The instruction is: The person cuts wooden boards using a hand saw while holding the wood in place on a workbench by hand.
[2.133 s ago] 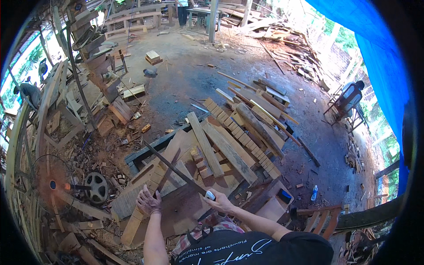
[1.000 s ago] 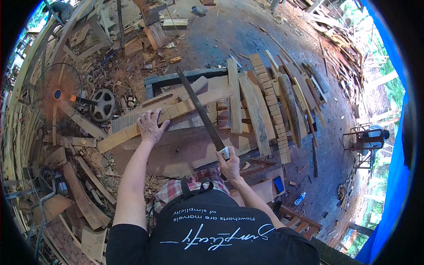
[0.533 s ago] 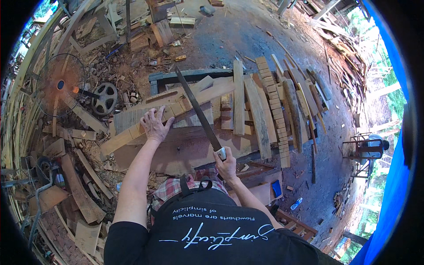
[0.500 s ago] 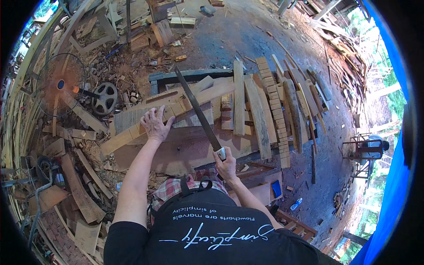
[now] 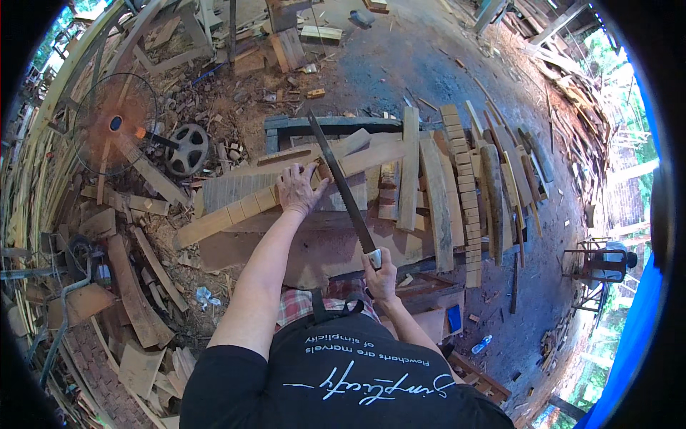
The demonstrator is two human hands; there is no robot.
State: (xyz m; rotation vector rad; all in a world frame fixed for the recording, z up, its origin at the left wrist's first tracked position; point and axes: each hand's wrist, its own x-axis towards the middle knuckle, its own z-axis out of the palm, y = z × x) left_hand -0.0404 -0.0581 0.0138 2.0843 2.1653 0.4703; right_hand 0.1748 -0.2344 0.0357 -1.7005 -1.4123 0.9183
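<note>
A long wooden board (image 5: 246,207) with evenly spaced crosswise lines slants across the low bench. My left hand (image 5: 300,189) rests on top of it, fingers apart, with the thumb close to a handsaw (image 5: 341,184). My right hand (image 5: 380,277) is closed around the saw's light-coloured grip. The toothed blade points away from me and crosses over the board; whether the teeth touch the wood is hard to tell. Beneath the board lies a wide grey weathered plank (image 5: 232,191). Part of the board is hidden under my left hand and the blade.
Several planks (image 5: 436,207) lie across the bench's right side, among them a strip with many crosswise lines (image 5: 468,204). A round fan (image 5: 116,125) and a spoked wheel (image 5: 188,150) stand at left. Wood scraps litter the floor. A plastic bottle (image 5: 481,344) lies at right.
My left hand has slid right along the board, nearer the saw blade. My right hand keeps its hold on the saw, which stays across the board. The whole view has shifted slightly.
</note>
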